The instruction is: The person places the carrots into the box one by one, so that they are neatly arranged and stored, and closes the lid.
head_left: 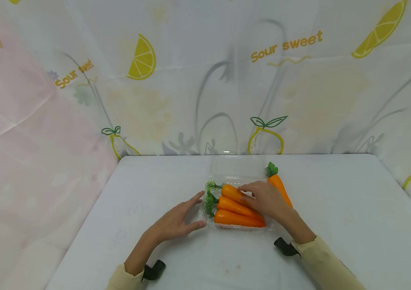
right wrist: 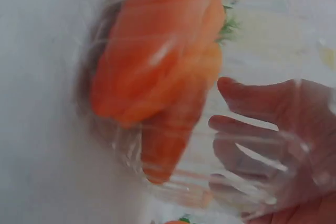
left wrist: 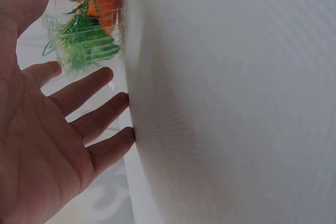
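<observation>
Three orange carrots with green tops lie side by side in a clear plastic clamshell box (head_left: 270, 226): a front carrot (head_left: 238, 218), a middle carrot (head_left: 235, 206) and a back carrot (head_left: 230, 191). Over the back carrot is my right hand (head_left: 265, 199), its fingertips right at the carrot's upper side. In the right wrist view the fingers of that hand are loosely bent, seen through the clear plastic, with a gap to the carrots (right wrist: 157, 51). My left hand (head_left: 174, 221) is spread at the box's left end, thumb and fingers apart, beside the green tops (left wrist: 86, 40).
The box's clear lid (head_left: 238, 166) is folded back behind it. Another carrot (head_left: 279, 186) lies right of the box, partly behind my right hand. A white table (head_left: 354, 209) meets a lemon-print cloth (head_left: 191, 100) at its back edge.
</observation>
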`<control>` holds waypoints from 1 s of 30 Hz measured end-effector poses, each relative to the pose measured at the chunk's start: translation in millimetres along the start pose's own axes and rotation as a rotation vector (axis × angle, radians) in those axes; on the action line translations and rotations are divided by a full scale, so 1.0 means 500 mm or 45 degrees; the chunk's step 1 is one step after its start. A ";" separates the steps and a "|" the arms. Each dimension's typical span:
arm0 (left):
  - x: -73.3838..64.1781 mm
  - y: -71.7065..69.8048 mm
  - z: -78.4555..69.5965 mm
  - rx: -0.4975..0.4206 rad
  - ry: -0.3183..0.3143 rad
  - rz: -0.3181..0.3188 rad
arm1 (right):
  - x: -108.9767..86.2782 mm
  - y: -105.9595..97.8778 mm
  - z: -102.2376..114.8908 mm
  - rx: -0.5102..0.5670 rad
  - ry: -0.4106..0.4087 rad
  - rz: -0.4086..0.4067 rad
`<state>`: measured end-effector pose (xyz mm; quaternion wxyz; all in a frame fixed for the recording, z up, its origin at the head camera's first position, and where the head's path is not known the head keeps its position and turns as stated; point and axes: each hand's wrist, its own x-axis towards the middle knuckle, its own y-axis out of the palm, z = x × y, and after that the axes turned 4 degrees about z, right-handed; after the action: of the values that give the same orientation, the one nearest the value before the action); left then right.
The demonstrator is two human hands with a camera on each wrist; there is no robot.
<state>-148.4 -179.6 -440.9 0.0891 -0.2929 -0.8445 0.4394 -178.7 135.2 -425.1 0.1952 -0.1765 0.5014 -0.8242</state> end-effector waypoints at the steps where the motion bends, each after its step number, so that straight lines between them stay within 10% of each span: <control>1: 0.000 0.001 0.001 0.001 0.000 0.000 | -0.001 -0.005 0.000 0.009 0.018 0.008; 12: -0.001 0.000 0.001 0.004 0.014 -0.004 | -0.031 -0.043 -0.029 0.031 0.109 -0.263; 30: -0.001 -0.001 -0.002 0.001 0.006 -0.005 | -0.084 -0.062 -0.084 0.002 0.240 -0.368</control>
<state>-147.9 -179.3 -440.0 0.0919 -0.2923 -0.8447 0.4389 -167.3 201.0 -419.6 0.0270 -0.1686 0.4862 -0.8570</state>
